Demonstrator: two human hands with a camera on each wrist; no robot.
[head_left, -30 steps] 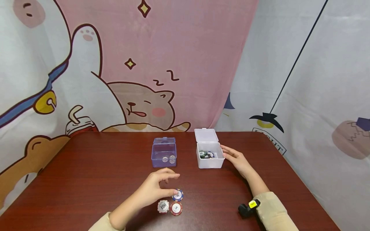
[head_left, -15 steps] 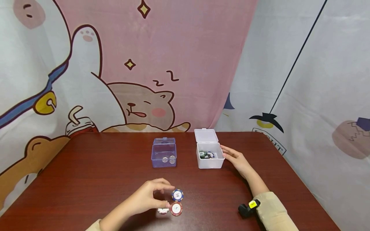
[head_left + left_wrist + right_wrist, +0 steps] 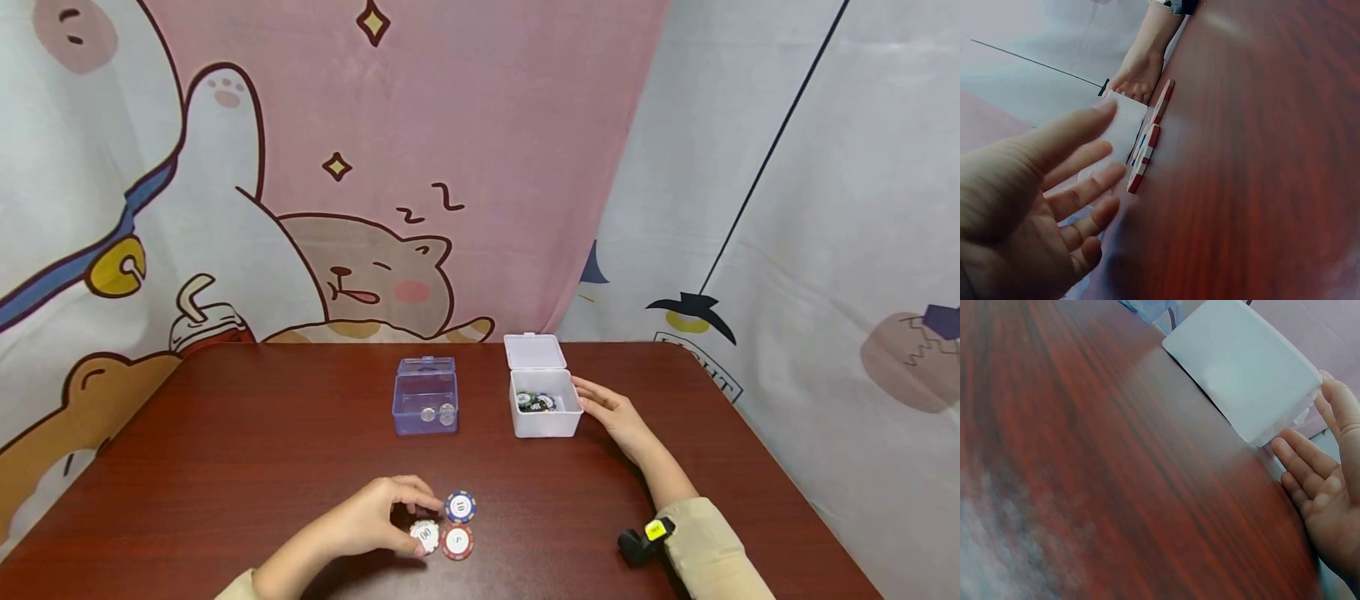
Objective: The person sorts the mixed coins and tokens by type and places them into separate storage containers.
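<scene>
Three poker chips lie close together on the table: a white one [image 3: 428, 537] partly covered by my left hand, a red one [image 3: 457, 542] and a blue one [image 3: 461, 507]. My left hand [image 3: 365, 518] hovers over the white chip, thumb and fingers apart on either side of it; in the left wrist view the fingers [image 3: 1094, 187] are loosely extended. With fairly straight fingers, my right hand [image 3: 611, 418] touches the right side of a white box [image 3: 546, 426]. Its lid stands open, and several chips [image 3: 534, 403] lie inside.
Left of the white box stands a translucent blue box [image 3: 424, 425], lid open, with several silvery round pieces [image 3: 447, 414] in it. A black device with a yellow label [image 3: 656, 530] is on the right wrist. A printed cloth [image 3: 525, 167] hangs behind the table.
My left hand has moved back and left, from the blue chip to the white one, lowering as it went. My right hand and both boxes have stayed in place.
</scene>
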